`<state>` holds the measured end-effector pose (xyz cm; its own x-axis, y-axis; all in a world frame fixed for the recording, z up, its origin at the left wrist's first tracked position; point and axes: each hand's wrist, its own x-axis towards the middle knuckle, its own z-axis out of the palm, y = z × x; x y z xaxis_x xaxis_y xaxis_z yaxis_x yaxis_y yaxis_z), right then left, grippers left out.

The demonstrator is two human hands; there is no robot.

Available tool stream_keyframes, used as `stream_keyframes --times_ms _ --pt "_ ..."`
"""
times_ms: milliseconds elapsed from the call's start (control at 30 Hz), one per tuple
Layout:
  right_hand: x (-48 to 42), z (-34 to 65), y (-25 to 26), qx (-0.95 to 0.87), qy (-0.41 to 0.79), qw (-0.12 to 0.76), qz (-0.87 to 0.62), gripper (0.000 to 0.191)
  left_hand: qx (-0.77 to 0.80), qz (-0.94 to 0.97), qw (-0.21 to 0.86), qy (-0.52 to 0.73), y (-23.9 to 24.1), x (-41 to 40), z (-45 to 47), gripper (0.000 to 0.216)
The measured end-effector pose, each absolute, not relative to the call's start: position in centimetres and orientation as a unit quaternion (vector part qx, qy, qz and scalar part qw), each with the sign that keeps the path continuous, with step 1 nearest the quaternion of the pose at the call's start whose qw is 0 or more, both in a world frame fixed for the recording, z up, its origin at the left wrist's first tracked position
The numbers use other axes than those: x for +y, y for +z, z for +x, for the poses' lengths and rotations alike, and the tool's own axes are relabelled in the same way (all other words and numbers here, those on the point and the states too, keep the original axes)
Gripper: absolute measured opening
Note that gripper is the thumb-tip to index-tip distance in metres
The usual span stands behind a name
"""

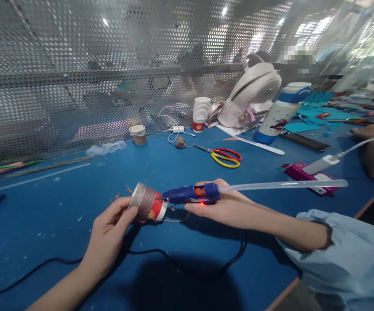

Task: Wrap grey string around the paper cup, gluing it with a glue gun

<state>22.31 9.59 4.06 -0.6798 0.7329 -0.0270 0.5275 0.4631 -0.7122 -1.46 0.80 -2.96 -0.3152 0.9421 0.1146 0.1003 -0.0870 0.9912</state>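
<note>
1. Blue worktable (60, 207) backed by a perforated metal screen (76, 65), head view: the left hand (109, 233) grips a red-and-white paper cup wound with grey string (148, 203), held sideways above it.
2. The right hand (225, 207) is closed around a blue hot glue gun (191, 194), nozzle at the cup's red end; 1 clear glue stick (280, 185) juts from its back.
3. Red-and-yellow scissors (225, 156) lie well behind.

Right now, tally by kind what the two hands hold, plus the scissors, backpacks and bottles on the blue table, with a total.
glue gun: 1, in the right hand
wrapped cup: 1, in the left hand
scissors: 1 pair clearly seen; the far-right clutter is too blurred to tell
backpack: 1
bottle: 1
Total: 5
</note>
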Motion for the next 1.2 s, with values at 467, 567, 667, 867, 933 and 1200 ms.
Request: stream_keyframes --times_ms 467,567,667,867,933,1200 --pt "7.7 22.0 1.9 -0.915 0.262 0.191 -0.241 0.019 0.570 0.447 0.371 0.582 -2.8 0.8 -1.1 0.028" --pt "7.6 22.1 2.0 -0.914 0.282 0.204 -0.209 0.015 0.565 0.453 0.377 0.577 -2.9 0.8 -1.2 0.027" --pt "7.8 22.3 2.9 -0.894 0.304 0.202 -0.261 0.020 0.560 0.455 0.384 0.576 -3.0 0.9 -1.5 0.025" --pt "10.3 22.5 4.3 -0.800 0.421 0.183 -0.386 0.033 0.564 0.444 0.387 0.579 -3.2 1.2 -1.5 0.022" --pt "11.8 22.1 3.8 -0.791 0.415 0.186 -0.408 0.040 0.566 0.434 0.391 0.581 -3.0 1.2 -1.4 0.023" --pt "16.4 19.7 -0.5 -0.831 0.337 0.164 -0.411 0.033 0.595 0.412 0.384 0.573 -2.2 1.2 -1.2 0.029"
